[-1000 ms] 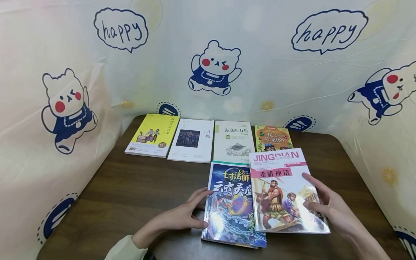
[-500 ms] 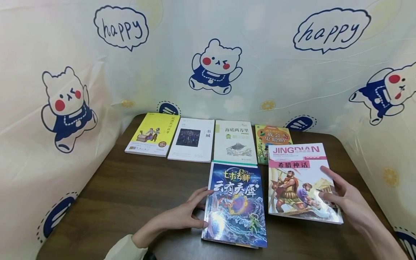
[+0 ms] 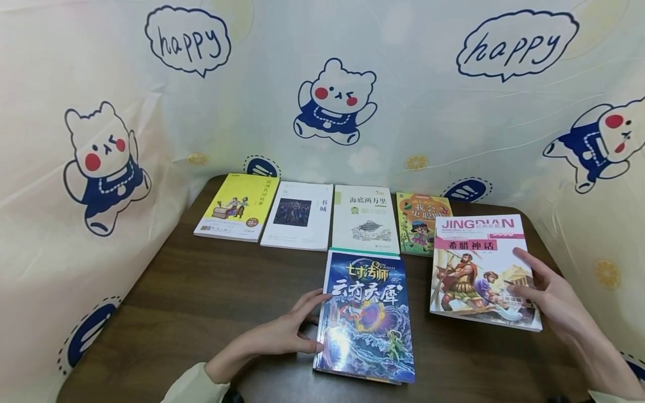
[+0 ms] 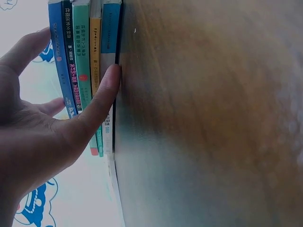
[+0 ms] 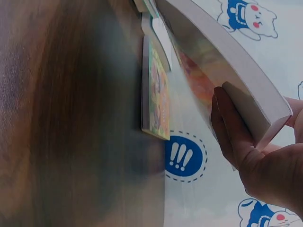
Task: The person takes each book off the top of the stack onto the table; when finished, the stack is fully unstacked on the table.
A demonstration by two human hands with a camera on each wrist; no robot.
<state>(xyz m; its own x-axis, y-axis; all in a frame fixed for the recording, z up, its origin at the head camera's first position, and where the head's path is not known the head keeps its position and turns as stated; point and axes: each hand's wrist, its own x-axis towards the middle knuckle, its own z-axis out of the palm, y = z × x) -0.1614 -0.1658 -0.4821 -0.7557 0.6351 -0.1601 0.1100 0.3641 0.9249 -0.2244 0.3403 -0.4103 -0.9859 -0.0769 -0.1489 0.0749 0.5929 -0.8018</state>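
Note:
My right hand (image 3: 559, 299) pinches a white and pink book (image 3: 476, 274) by its right edge, thumb on the illustrated cover. In the right wrist view, the fingers (image 5: 232, 125) lie under the book, which is held up above the table. My left hand (image 3: 282, 330) rests against the left side of a stack whose top is a blue fantasy book (image 3: 365, 319). Several spines, among them a green spine (image 4: 83, 61), show in the left wrist view, with the spread fingertips touching them.
Along the back of the dark wooden table (image 3: 201, 296) lie a yellow book (image 3: 239, 207), a white book (image 3: 297, 215), a pale green-edged book (image 3: 365, 218) and an orange-green book (image 3: 420, 224). The held book overlaps the last one's corner. A printed curtain (image 3: 403, 101) surrounds the table.
My right hand has carried the white and pink book off the blue book, to the right and farther back. The left hand has stayed against the stack.

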